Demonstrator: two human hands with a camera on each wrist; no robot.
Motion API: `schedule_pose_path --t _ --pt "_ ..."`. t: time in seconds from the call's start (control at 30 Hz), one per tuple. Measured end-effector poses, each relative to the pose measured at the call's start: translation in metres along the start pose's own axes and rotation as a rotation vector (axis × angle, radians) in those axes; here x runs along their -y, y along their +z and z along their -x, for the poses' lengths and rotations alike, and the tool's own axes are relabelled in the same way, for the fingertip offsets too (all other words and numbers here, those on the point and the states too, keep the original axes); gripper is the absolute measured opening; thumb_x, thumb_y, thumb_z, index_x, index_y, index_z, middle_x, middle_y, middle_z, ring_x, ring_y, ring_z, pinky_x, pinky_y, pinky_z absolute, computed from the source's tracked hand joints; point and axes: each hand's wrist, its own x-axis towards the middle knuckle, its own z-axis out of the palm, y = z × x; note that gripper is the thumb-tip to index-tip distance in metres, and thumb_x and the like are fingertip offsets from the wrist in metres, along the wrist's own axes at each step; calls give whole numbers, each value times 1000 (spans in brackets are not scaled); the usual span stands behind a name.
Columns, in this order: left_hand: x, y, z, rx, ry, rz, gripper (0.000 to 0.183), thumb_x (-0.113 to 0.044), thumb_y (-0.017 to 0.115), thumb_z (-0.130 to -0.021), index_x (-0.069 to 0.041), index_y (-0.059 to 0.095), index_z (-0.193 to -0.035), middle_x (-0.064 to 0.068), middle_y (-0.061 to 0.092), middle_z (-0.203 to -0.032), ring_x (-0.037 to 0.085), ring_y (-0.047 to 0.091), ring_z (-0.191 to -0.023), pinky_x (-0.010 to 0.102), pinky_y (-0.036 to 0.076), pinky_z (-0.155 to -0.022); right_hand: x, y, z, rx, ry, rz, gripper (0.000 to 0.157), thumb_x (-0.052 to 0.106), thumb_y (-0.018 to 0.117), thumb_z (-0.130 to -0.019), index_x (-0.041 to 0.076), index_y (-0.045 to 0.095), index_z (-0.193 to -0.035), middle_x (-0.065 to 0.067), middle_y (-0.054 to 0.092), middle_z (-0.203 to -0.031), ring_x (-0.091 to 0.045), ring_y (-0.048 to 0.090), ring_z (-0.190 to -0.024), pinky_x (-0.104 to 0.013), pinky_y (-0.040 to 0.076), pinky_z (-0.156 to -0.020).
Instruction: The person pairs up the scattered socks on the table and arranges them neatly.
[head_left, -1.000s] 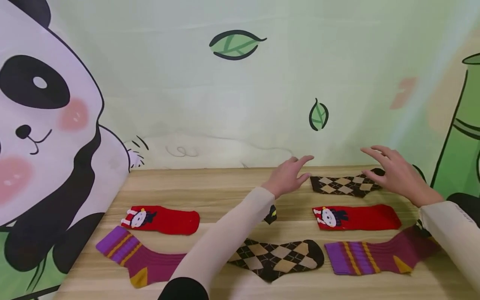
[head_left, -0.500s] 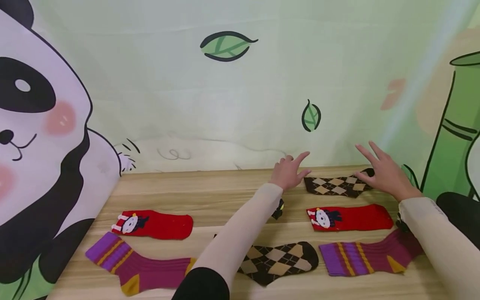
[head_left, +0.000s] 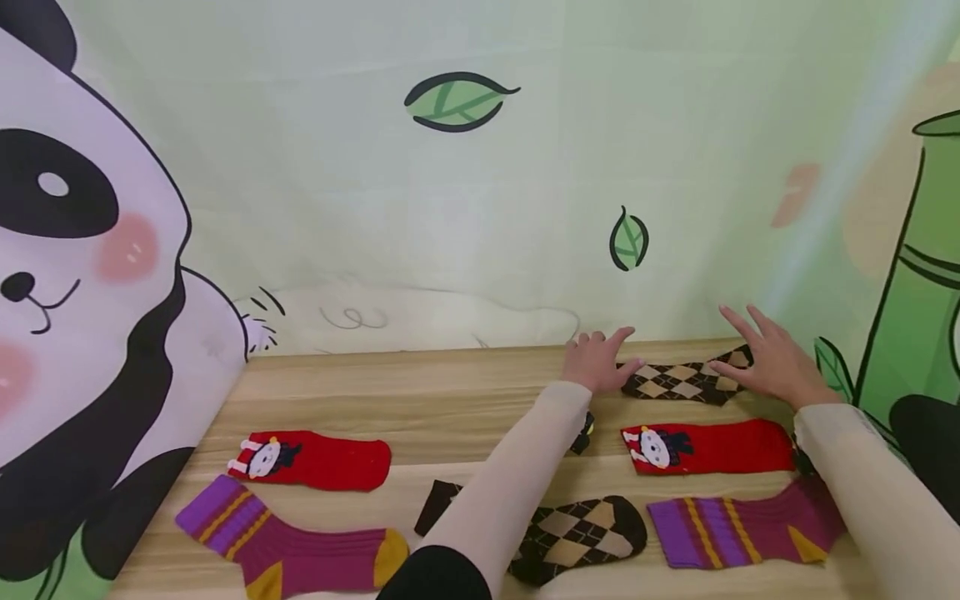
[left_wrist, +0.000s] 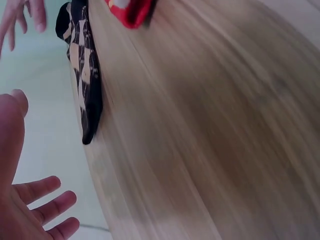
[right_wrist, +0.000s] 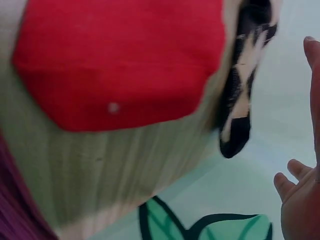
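Note:
At the back right of the table lies a dark argyle sock (head_left: 678,382) with tan and grey diamonds. My left hand (head_left: 596,364) hovers at its left end, fingers spread and holding nothing. Over the sock's toe end is my right hand (head_left: 780,364), its fingers also spread and its thumb hiding part of the sock. Both wrist views show a gap between the hand and the argyle sock (left_wrist: 82,65). Just in front of that sock lies a red sock (head_left: 720,447) with a white cartoon animal, its toe (right_wrist: 120,95) large in the right wrist view.
A second red sock (head_left: 330,461) and a purple-and-yellow sock (head_left: 315,554) lie at left. Another purple sock (head_left: 750,525) lies front right, partly behind my right sleeve. My left forearm crosses a second argyle sock (head_left: 581,533). A panda-print backdrop (head_left: 337,208) borders the wooden table (head_left: 375,392).
My left hand has moved right, closer to the back argyle sock's end. The right hand has stayed over the toe end with fingers spread wider. The head view has shifted slightly.

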Motion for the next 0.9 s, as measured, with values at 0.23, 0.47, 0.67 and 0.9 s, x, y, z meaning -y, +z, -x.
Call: schedule_pose_path --t 0.23,0.47,0.67,0.9 --pt "-15 9 -9 4 -12 -39 64 -57 56 -101 -47 29 -159 1 61 -135 23 55 -122 38 45 -104 -11 9 2 67 1 32 113 53 79 -86 25 5 -166 -45 22 -154 -70 34 -128 -81 33 -97" --pt "-21 16 -12 -9 -14 -62 56 -52 61 -100 -42 44 -153 -1 64 -134 23 59 -119 37 47 -100 -13 14 4 157 41 0 104 54 73 -91 19 10 -166 -46 22 -153 -71 33 -128 -81 35 -96" --pt "-19 17 -12 8 -12 -79 58 -49 68 -97 -40 48 -151 -3 66 -134 22 60 -118 37 47 -99 -10 17 3 234 80 -23 103 51 73 -92 14 11 -165 -46 22 -152 -72 35 -126 -80 38 -94" --pt "-19 21 -14 7 -24 -70 55 -51 70 -95 -40 55 -146 -4 66 -135 22 59 -119 38 46 -100 -9 16 2 262 88 -57 93 43 74 -93 7 22 -161 -42 24 -153 -68 40 -124 -76 39 -97"
